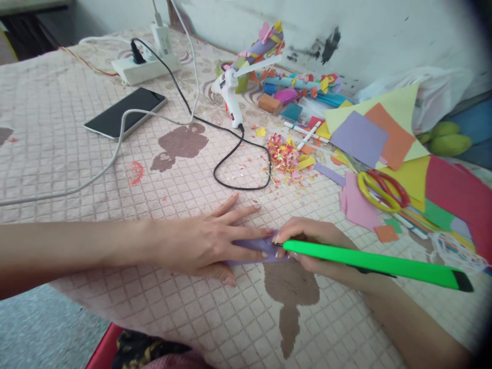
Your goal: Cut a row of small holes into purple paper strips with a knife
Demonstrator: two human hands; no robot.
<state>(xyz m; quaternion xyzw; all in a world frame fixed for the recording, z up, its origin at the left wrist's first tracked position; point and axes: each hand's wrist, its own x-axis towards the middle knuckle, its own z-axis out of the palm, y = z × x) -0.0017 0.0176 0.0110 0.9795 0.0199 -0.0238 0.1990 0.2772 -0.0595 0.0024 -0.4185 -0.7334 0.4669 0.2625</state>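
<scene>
My left hand (pixel 215 238) lies flat with its fingers spread over a strip of purple paper (pixel 246 252), pressing it to the tablecloth. The paper shows between and beside the fingers; the rest is covered. At the strip's right end, my right hand (pixel 315 238) is closed around a bright green utility knife (pixel 376 261). Its thin dark tip touches or hovers just over the paper near my left fingertips; which of the two I cannot tell. The knife's long body, with a black end, slants away to the right.
Beyond my hands are a white glue gun (pixel 229 97), its looped black cord, paper scraps (pixel 286 156) and a phone (pixel 126 113). A power strip (pixel 140 69) stands at the back. Yellow and red scissors (pixel 378 190), coloured paper (pixel 359 136) and markers (pixel 307 134) lie to the right.
</scene>
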